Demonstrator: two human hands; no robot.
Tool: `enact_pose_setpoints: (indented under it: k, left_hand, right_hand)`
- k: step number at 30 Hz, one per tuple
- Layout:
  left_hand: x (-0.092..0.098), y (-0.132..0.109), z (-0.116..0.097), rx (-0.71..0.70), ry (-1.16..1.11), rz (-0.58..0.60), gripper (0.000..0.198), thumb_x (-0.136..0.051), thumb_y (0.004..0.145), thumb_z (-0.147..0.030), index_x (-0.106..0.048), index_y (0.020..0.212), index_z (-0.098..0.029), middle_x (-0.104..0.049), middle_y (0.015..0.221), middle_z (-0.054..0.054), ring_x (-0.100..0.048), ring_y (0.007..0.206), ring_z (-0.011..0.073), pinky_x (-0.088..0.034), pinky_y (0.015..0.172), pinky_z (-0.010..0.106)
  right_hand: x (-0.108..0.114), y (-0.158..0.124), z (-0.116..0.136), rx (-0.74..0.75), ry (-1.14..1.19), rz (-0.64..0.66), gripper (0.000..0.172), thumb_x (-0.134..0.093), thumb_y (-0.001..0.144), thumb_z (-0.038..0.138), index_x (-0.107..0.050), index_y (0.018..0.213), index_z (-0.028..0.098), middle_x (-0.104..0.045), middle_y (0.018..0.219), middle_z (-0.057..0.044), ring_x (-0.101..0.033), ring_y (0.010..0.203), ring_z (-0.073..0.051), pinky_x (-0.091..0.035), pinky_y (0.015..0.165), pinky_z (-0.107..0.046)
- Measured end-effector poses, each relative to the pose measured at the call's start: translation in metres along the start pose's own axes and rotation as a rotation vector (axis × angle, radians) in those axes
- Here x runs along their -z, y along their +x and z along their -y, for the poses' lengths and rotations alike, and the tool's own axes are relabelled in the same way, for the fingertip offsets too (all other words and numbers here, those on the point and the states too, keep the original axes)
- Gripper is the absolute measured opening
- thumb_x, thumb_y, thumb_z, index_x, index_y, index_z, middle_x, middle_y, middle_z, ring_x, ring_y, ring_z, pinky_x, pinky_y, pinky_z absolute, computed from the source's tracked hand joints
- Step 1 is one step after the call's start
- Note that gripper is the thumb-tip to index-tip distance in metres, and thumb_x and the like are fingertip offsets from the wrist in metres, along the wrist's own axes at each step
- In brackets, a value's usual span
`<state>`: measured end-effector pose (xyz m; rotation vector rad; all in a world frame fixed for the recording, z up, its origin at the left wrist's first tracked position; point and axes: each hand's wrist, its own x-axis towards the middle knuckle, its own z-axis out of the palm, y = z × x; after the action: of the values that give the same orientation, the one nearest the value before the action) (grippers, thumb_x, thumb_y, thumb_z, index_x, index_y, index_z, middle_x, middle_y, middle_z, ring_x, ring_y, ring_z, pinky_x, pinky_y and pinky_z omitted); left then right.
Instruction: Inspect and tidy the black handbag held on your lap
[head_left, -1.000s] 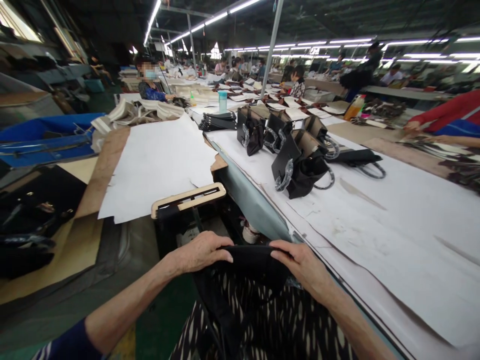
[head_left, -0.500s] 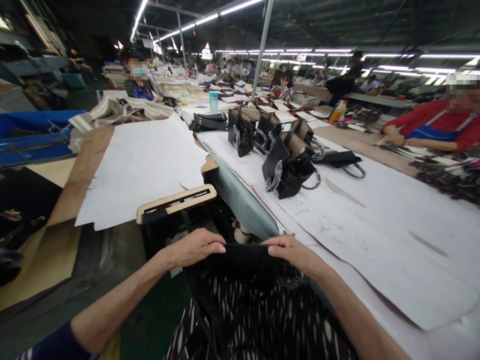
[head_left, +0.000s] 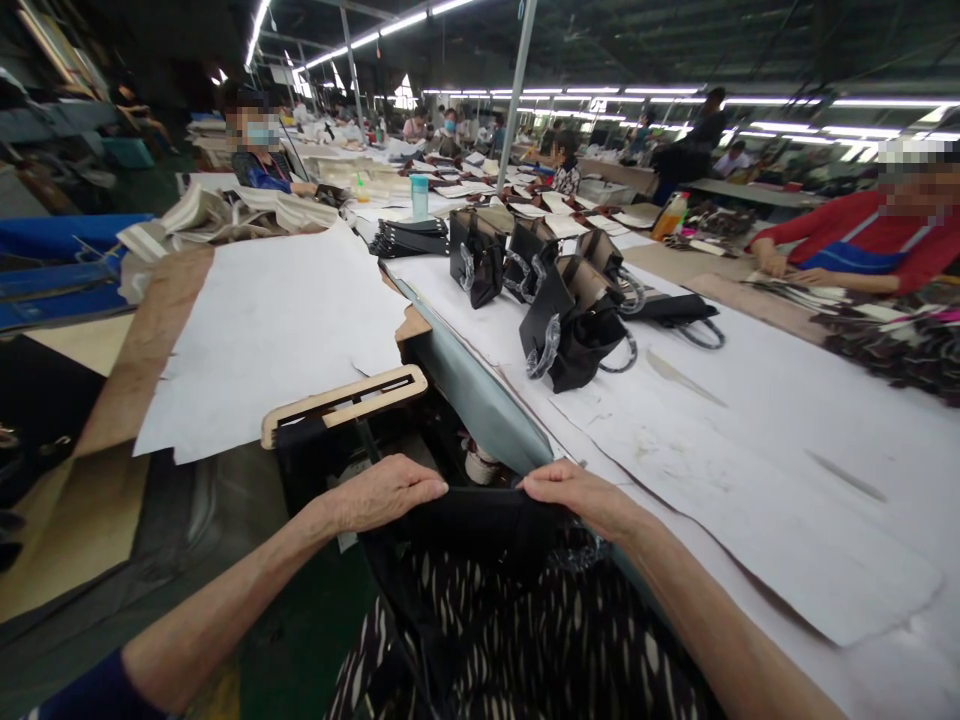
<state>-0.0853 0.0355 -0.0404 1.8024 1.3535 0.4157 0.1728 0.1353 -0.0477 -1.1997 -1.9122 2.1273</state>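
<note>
A black handbag (head_left: pixel 480 525) hangs in front of my lap, its upper edge stretched between both hands. My left hand (head_left: pixel 390 492) pinches that edge near its left end, thumb on the near side. At the other end my right hand (head_left: pixel 574 492) pinches the edge in the same way. A plastic-wrapped handle (head_left: pixel 577 547) shows just below my right hand. The lower part of the bag blends into my dark patterned clothing. Ahead of my left hand is a pale wooden frame (head_left: pixel 345 402) with a long slot, black material beneath it.
Several black handbags (head_left: pixel 577 320) with wrapped handles stand on the white-covered table (head_left: pixel 750 470) at right. White sheeting (head_left: pixel 277 320) covers the left table. Stacked black strips (head_left: pixel 409 238) lie near a turquoise cup (head_left: pixel 419 197). A person in red sleeves (head_left: pixel 847 235) works at far right.
Both hands still pinch the bag's edge and have shifted very slightly left. The whole view has moved a little, with the surroundings sliding left.
</note>
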Motion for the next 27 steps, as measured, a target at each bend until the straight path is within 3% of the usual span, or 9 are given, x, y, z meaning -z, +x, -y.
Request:
enact_pose_setpoints:
  k: [6, 13, 17, 21, 27]
  left_hand:
    - [-0.004, -0.003, -0.004, 0.039, 0.021, -0.009, 0.039, -0.032, 0.088, -0.040, -0.035, 0.058, -0.016, -0.033, 0.056, -0.004, -0.031, 0.053, 0.0088, -0.023, 0.051, 0.021]
    - [-0.009, -0.004, -0.004, 0.103, 0.025, -0.038, 0.040, -0.031, 0.088, -0.042, -0.032, 0.057, -0.016, -0.032, 0.055, -0.004, -0.030, 0.053, 0.0091, -0.022, 0.050, 0.022]
    - [-0.008, -0.002, -0.003, 0.128, 0.030, -0.041, 0.040, -0.030, 0.088, -0.043, -0.030, 0.057, -0.017, -0.029, 0.055, -0.004, -0.028, 0.052, 0.0092, -0.021, 0.049, 0.023]
    - [-0.006, -0.002, -0.002, 0.132, 0.021, -0.032, 0.041, -0.030, 0.088, -0.044, -0.030, 0.057, -0.017, -0.029, 0.056, -0.004, -0.028, 0.053, 0.0093, -0.022, 0.049, 0.023]
    - [-0.005, -0.001, -0.002, 0.100, 0.002, -0.042, 0.042, -0.030, 0.087, -0.045, -0.028, 0.056, -0.017, -0.029, 0.056, -0.004, -0.027, 0.053, 0.0091, -0.022, 0.049, 0.023]
  right_hand:
    - [-0.008, -0.003, 0.004, 0.030, -0.204, -0.097, 0.043, -0.052, 0.073, 0.053, -0.040, 0.052, 0.018, -0.025, 0.046, 0.008, -0.019, 0.043, -0.006, -0.013, 0.042, -0.024]
    - [-0.020, -0.009, 0.012, 0.012, -0.308, -0.185, 0.039, -0.043, 0.078, 0.051, -0.037, 0.055, 0.019, -0.024, 0.047, 0.007, -0.021, 0.043, -0.007, -0.012, 0.042, -0.025]
    - [-0.025, -0.008, 0.013, 0.112, -0.445, -0.275, 0.038, -0.039, 0.082, 0.044, -0.029, 0.055, 0.019, -0.021, 0.050, 0.007, -0.023, 0.046, -0.008, -0.016, 0.045, -0.024]
    - [-0.030, -0.007, 0.012, 0.169, -0.633, -0.365, 0.038, -0.036, 0.085, 0.039, -0.029, 0.055, 0.019, -0.029, 0.050, 0.007, -0.031, 0.048, -0.008, -0.022, 0.048, -0.023]
    - [-0.039, -0.003, 0.004, 0.270, -1.002, -0.512, 0.035, -0.031, 0.090, 0.032, -0.046, 0.062, 0.019, -0.051, 0.056, 0.002, -0.047, 0.055, -0.011, -0.030, 0.054, -0.024]
